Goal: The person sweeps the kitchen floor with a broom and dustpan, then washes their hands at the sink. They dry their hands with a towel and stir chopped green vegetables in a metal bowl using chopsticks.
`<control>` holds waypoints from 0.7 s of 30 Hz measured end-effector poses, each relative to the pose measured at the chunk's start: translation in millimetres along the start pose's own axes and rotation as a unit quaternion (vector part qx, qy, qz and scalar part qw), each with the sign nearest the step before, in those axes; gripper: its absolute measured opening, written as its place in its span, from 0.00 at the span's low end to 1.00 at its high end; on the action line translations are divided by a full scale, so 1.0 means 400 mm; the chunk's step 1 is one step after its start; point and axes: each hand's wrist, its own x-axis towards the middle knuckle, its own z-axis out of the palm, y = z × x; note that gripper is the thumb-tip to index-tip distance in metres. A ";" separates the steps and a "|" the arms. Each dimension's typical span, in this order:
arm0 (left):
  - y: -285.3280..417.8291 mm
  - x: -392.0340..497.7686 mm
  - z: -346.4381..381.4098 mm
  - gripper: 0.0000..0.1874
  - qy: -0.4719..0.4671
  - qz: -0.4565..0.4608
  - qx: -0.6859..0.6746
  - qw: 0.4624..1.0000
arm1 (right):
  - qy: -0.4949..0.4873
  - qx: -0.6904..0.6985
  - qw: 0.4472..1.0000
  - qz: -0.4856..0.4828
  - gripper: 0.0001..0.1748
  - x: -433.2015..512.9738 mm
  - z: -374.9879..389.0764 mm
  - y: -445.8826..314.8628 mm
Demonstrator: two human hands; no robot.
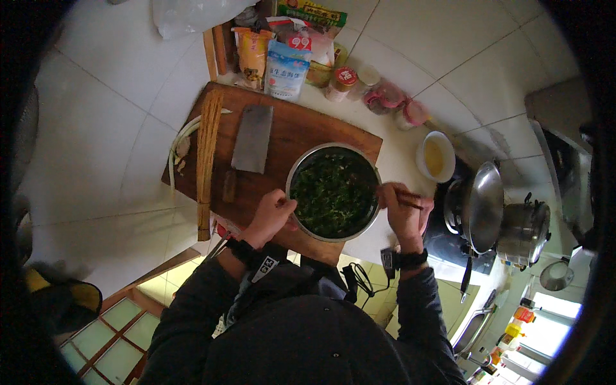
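Note:
A round metal bowl (pixel 288 178) stands on a brown wooden cutting board (pixel 308 129). Chopped leafy greens (pixel 334 192) fill it. My left hand (pixel 270 214) grips the bowl's left rim, thumb near the edge. At the opposite rim, my right hand (pixel 405 214) holds brown chopsticks (pixel 409 198), whose lower ends are blurred and hard to make out. A cleaver (pixel 253 139) lies flat on the board left of the bowl, its wooden handle (pixel 229 186) towards me. Beside it rests a long bundle of thin straw-coloured sticks (pixel 208 154).
A white bowl of yellow liquid (pixel 435 156) stands right of the board. Beyond it are a wok (pixel 483 207) and a lidded steel pot (pixel 522 236) near the cooktop. Food bags (pixel 287 72) and jars (pixel 342 83) line the wall. A pale green-white stalk (pixel 172 156) lies at the board's left edge.

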 end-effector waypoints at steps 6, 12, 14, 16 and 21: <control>0.004 -0.004 -0.007 0.11 -0.023 -0.029 -0.011 0.999 | 0.077 0.080 0.994 0.006 0.10 -0.094 0.031 -0.032; 0.016 -0.020 0.006 0.13 0.001 -0.041 -0.002 0.999 | 0.059 -0.045 0.994 -0.074 0.07 0.015 0.016 -0.094; 0.029 -0.008 0.001 0.15 0.043 -0.058 0.031 0.997 | 0.026 -0.100 0.990 -0.092 0.06 0.049 0.002 -0.095; 0.047 0.023 -0.012 0.17 0.027 -0.033 0.106 0.993 | -0.018 -0.047 0.996 -0.069 0.06 0.073 -0.011 -0.083; 0.066 0.076 -0.033 0.17 -0.038 -0.040 0.133 0.990 | -0.010 -0.053 0.998 0.023 0.08 0.033 -0.052 -0.046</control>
